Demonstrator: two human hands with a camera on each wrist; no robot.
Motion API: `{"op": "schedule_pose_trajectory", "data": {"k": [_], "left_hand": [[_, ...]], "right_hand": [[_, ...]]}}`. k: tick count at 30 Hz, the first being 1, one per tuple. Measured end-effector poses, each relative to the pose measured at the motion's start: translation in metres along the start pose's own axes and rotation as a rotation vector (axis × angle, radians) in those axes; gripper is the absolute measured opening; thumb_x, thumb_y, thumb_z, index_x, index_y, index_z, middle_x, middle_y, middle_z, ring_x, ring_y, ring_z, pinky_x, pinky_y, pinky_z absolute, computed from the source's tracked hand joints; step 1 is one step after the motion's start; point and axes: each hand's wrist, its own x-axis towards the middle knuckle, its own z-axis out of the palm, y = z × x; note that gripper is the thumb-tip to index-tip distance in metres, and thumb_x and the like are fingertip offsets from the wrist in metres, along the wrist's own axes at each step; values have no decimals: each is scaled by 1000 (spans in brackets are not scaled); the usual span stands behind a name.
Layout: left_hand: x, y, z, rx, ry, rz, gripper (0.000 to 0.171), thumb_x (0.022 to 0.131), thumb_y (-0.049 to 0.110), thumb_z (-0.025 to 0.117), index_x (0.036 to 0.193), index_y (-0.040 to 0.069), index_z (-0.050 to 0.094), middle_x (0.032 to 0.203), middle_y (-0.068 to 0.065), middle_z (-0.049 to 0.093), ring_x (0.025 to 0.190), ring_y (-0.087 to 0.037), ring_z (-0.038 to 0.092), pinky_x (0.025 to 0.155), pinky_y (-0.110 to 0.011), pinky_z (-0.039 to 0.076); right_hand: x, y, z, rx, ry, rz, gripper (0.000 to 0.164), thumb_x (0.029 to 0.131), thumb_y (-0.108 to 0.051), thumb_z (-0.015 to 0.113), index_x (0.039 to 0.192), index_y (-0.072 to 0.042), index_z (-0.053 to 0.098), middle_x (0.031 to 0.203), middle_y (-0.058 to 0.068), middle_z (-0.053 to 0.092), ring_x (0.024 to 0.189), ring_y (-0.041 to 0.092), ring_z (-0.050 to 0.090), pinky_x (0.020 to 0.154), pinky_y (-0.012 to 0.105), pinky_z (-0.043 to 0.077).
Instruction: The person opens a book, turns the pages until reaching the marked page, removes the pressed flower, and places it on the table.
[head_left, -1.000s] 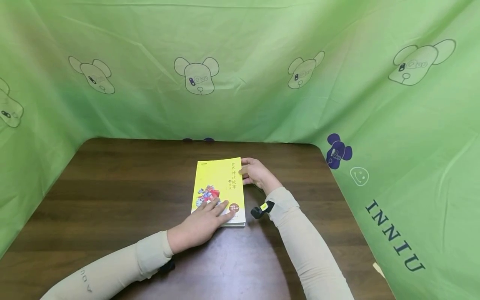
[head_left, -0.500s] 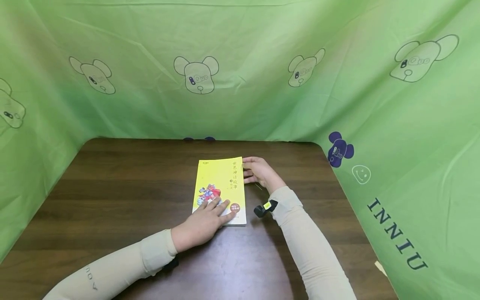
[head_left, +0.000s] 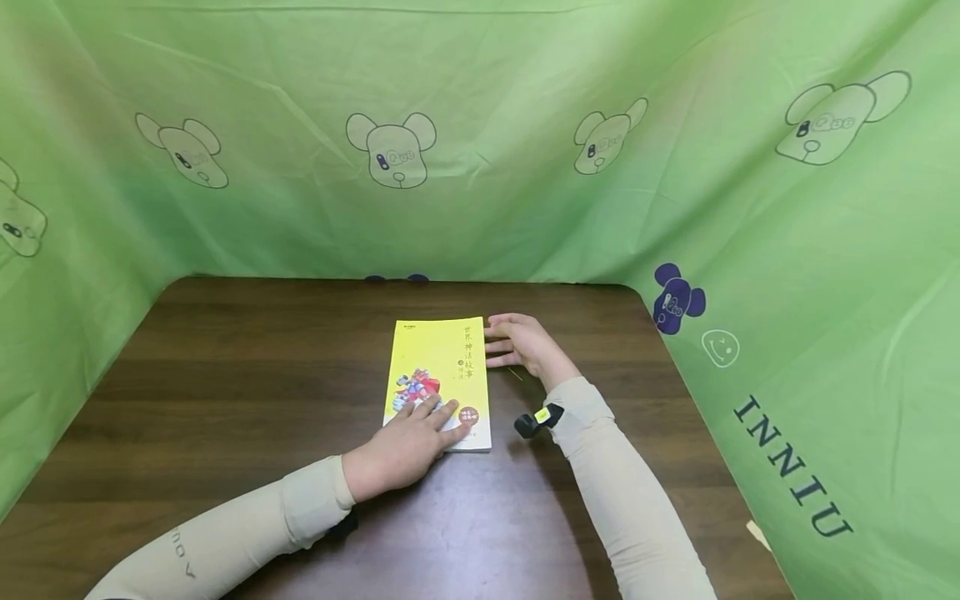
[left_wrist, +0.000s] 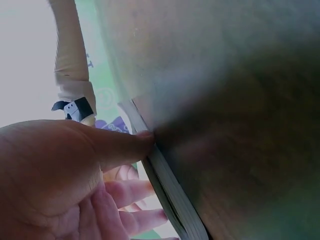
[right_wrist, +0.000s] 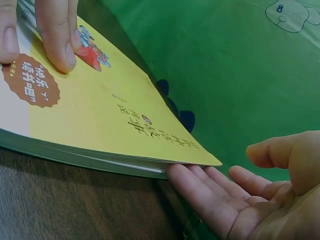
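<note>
A yellow paperback book (head_left: pixel 438 350), with a cartoon figure and Chinese characters on its cover, lies on the table. My left hand (head_left: pixel 401 446) rests with spread fingers over the cover's lower part. In the left wrist view, the left thumb (left_wrist: pixel 127 145) lies at the book's bottom edge. My right hand (head_left: pixel 525 343) is at the upper right edge, its fingers straight. The right wrist view shows those fingertips (right_wrist: pixel 182 175) right at the page edge, under the cover's corner, where the pages part slightly. The right thumb (right_wrist: pixel 270 152) stands apart from the book.
The dark wooden table (head_left: pixel 247 375) has rounded far corners. Green cloth (head_left: pixel 495 225) printed with bear heads hangs behind it and along both sides. A black wrist camera (head_left: pixel 536 421) is strapped at the right sleeve (head_left: pixel 630 492).
My right hand has shifted slightly right, and its thumb has come off the cover's edge. The book's bottom edge looks more closed than a second ago. My left hand stays on the cover.
</note>
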Motion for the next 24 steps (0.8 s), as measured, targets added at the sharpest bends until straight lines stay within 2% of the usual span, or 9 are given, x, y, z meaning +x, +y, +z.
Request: {"op": "schedule_pose_trajectory", "data": {"k": [6,14,19,24], "left_hand": [[2,-2,-1,-25,-5,9,54,99,27,67,152,29,53,159,-11,46,146,-40,42,108,-61,44],[4,-9,-5,-29,34,59,48,96,28,71,144,26,62,152,-11,54,137,-37,51,105,-56,49],[2,-15,-7,-77,71,89,35,96,26,71,131,19,71,142,-12,62,134,-35,55,110,-50,46],[-1,-21,-10,-96,102,97,26,95,22,70,121,18,76,132,-10,67,126,-30,61,105,-50,49]], "right_hand": [[-3,0,-4,-13,2,-17,44,107,-11,50,148,2,43,144,24,55,118,43,66,85,48,60],[-9,-1,-7,-73,12,-47,46,107,-13,51,149,3,43,140,26,58,120,44,65,87,50,59],[-17,-4,-3,-205,16,-107,44,107,-16,51,147,2,45,138,25,59,119,42,65,91,51,58],[-29,-5,4,-357,41,-187,41,106,-19,55,142,0,52,134,22,62,116,38,66,91,52,57]]}}
